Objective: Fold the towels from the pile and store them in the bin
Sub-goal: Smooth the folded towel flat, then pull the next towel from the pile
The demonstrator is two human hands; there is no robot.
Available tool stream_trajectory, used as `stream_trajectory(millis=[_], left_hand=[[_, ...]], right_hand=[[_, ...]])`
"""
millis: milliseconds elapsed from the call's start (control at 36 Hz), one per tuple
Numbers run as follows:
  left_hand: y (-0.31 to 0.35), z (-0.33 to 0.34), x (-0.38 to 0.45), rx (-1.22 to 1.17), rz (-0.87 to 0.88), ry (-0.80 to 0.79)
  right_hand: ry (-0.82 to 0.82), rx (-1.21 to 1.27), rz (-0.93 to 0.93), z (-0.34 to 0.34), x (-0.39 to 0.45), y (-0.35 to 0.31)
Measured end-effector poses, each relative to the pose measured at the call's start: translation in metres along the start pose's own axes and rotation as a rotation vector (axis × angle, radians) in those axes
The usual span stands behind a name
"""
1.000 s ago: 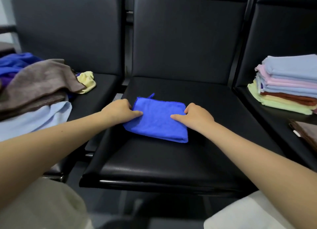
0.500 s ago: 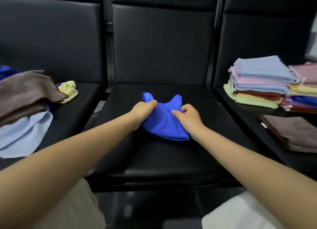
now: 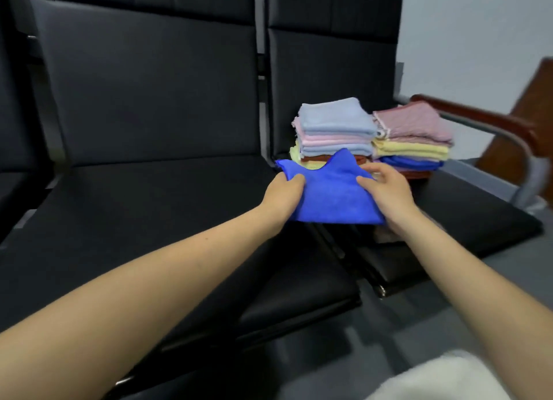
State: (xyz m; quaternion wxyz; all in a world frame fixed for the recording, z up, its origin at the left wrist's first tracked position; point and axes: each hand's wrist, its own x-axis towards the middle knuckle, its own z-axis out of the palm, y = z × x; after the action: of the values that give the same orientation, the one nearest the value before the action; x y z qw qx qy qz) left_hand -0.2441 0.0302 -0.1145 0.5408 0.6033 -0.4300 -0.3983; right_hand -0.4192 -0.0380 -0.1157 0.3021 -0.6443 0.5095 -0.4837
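Note:
A folded bright blue towel [image 3: 332,190] hangs in the air above the gap between two black seats. My left hand [image 3: 282,191] grips its left edge and my right hand [image 3: 386,185] grips its right edge. Just behind it, on the right seat [image 3: 466,208], stand two stacks of folded towels: a left stack [image 3: 335,127] topped by a pale blue one, and a right stack [image 3: 413,130] topped by a dusty pink one. No bin is in view.
The black middle seat [image 3: 134,208] lies under my left arm. A brown armrest on a metal tube [image 3: 490,124] bounds the right seat. Grey floor [image 3: 404,324] shows below the seats. A pale cloth [image 3: 434,378] lies at the bottom right.
Both hands gathered the blue towel off the middle seat and carried it right toward the folded stacks. The view swung right, so the unfolded pile on the left left the frame.

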Motion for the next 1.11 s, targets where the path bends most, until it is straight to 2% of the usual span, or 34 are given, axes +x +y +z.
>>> stream_trajectory(millis=[139, 250, 306, 389, 528, 583, 639, 694, 778, 944, 1111], left_hand=[[-0.005, 0.073, 0.008, 0.062, 0.023, -0.122], [-0.025, 0.112, 0.005, 0.252, -0.044, -0.209], [-0.035, 0.121, 0.002, 0.366, -0.008, -0.209], [-0.037, 0.124, -0.003, 0.318, 0.005, -0.248], [-0.023, 0.099, -0.004, 0.218, -0.126, -0.309], [-0.018, 0.075, -0.004, 0.229, -0.109, -0.284], [-0.015, 0.050, -0.002, 0.277, -0.088, -0.265], [-0.013, 0.018, -0.003, 0.322, -0.087, -0.236], [-0.013, -0.035, -0.009, 0.407, -0.087, -0.166], [-0.023, -0.143, -0.035, 0.532, -0.039, 0.014], [-0.025, -0.247, -0.073, 0.856, 0.081, 0.220]], right_hand=[[0.118, -0.213, -0.005, -0.060, 0.024, 0.033], [0.080, -0.409, 0.115, -0.082, 0.027, 0.067], [0.059, -0.473, 0.162, -0.086, 0.023, 0.079], [0.068, -0.540, 0.174, -0.090, 0.020, 0.085], [0.181, -0.775, 0.136, -0.089, 0.013, 0.080], [0.243, -0.769, 0.045, -0.082, 0.008, 0.068], [0.257, -0.650, -0.035, -0.074, 0.005, 0.056], [0.195, -0.477, -0.100, -0.053, 0.002, 0.040], [0.033, -0.301, -0.095, -0.008, -0.009, 0.009], [-0.335, -0.235, -0.138, 0.093, -0.039, -0.046], [-0.633, -0.066, -0.082, 0.182, -0.085, -0.090]])
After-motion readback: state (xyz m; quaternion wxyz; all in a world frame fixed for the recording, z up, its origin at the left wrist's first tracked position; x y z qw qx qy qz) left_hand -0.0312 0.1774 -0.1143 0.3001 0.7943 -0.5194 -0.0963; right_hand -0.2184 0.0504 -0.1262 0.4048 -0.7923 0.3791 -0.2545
